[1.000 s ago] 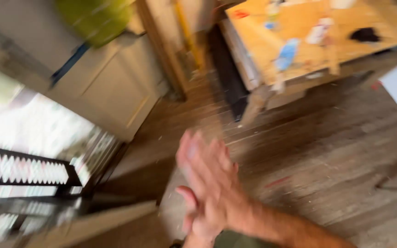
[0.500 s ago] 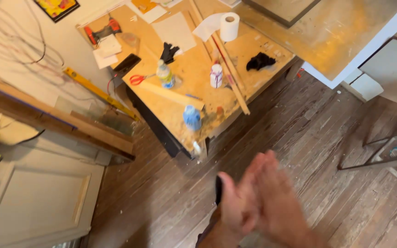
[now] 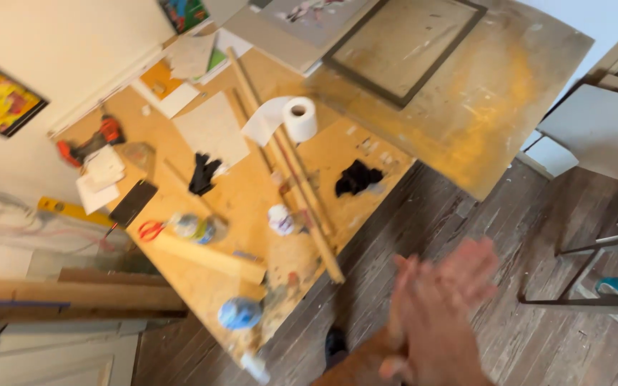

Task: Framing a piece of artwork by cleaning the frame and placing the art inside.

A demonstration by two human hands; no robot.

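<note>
Wooden sticks (image 3: 302, 193) beyond pressed-together hands (image 3: 434, 314)

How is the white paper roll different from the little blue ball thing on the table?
The paper roll is white, with a loose sheet trailing off it; the blue round thing is blue and rounded, with nothing trailing. The paper roll sits near the table's middle beside the long wooden sticks; the blue round thing sits near the front edge. Both rest on the table, untouched.
</note>
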